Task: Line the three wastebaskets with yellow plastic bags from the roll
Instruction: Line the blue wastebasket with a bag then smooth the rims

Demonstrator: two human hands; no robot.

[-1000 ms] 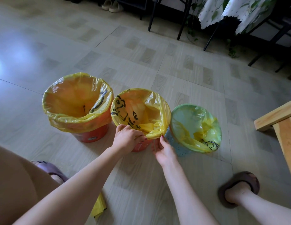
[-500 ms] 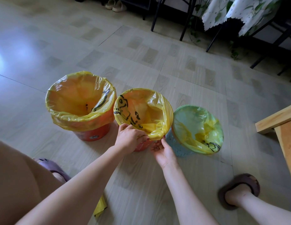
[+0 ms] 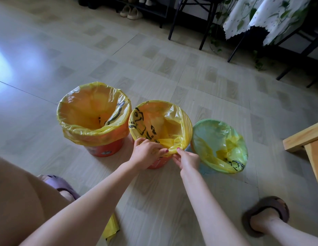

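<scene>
all three baskets carry yellow bags; task judged near done. left hand (image 3: 145, 151) and right hand (image 3: 187, 159) both pinch slack bag (image 3: 169, 149) at the near rim of the middle basket (image 3: 158, 162), between large basket (image 3: 105, 150) and blue basket (image 3: 204, 167). baskets upright, mouths up; blue one's bag looks loose.

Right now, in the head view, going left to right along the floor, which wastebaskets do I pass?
large orange wastebasket → middle orange wastebasket, whose yellow bag both hands grip → blue wastebasket
</scene>
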